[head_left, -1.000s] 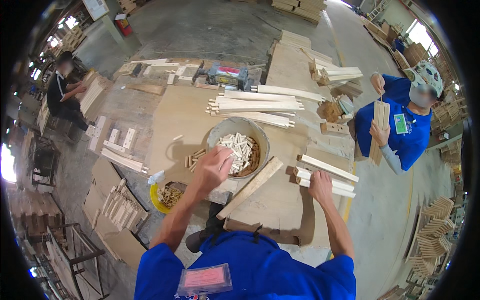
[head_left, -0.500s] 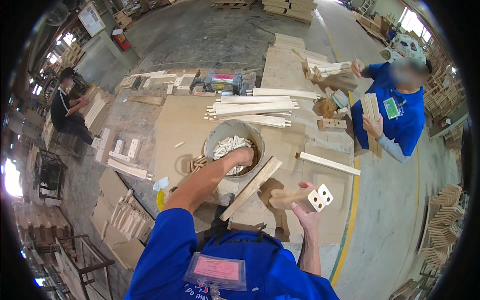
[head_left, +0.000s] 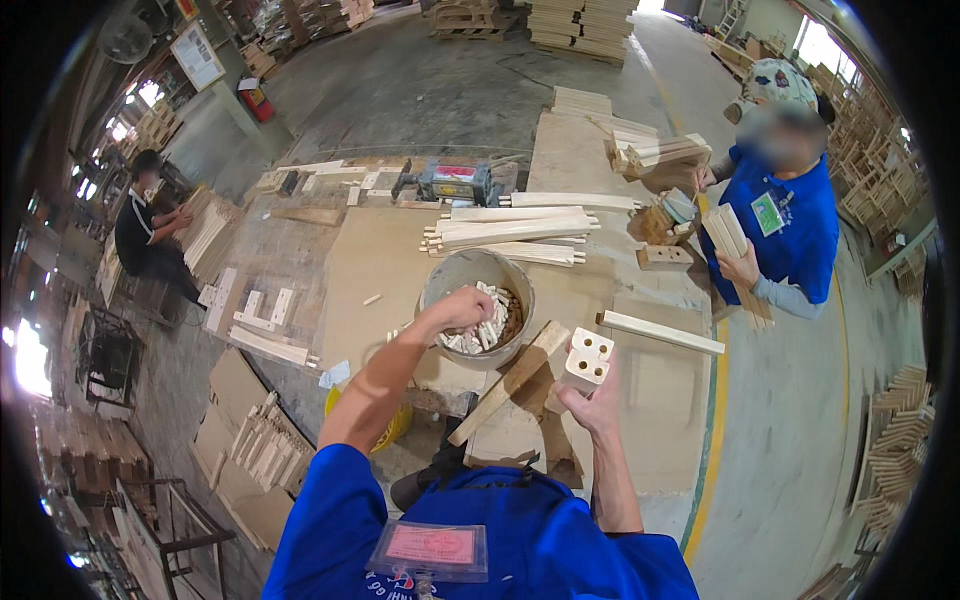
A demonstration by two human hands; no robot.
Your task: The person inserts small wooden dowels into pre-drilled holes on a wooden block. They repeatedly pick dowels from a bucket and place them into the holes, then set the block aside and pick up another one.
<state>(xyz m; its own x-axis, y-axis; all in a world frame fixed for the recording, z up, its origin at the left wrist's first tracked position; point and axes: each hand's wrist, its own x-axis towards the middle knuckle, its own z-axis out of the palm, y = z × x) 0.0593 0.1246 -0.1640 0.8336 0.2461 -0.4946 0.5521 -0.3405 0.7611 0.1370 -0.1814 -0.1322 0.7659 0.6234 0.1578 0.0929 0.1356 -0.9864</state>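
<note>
My left hand (head_left: pixel 466 308) is at the near left side of a grey bucket (head_left: pixel 431 287), over the pale wooden dowels (head_left: pixel 491 325) heaped inside. Its fingers are curled closed; whatever they hold is hidden. My right hand (head_left: pixel 592 402) grips a pair of square wooden bars (head_left: pixel 588 357) side by side, tilted so their drilled end faces turn up toward me. Each end has two round holes. Between the bucket and my right hand a rough wooden stick (head_left: pixel 508 383) lies slantwise on the cardboard-covered table (head_left: pixel 365 260).
Beyond the bucket lie several tenoned wooden bars (head_left: pixel 512 232) and a grey-green machine (head_left: pixel 453 182). Another bar (head_left: pixel 662 331) lies to the right. A co-worker in blue (head_left: pixel 775 215) holds wood pieces at the right. Below my left arm stands a yellow bucket (head_left: pixel 394 428).
My left hand has risen from the dowels and moved left toward the bucket's rim. My right hand has turned the bars more upright and brought them left and farther away.
</note>
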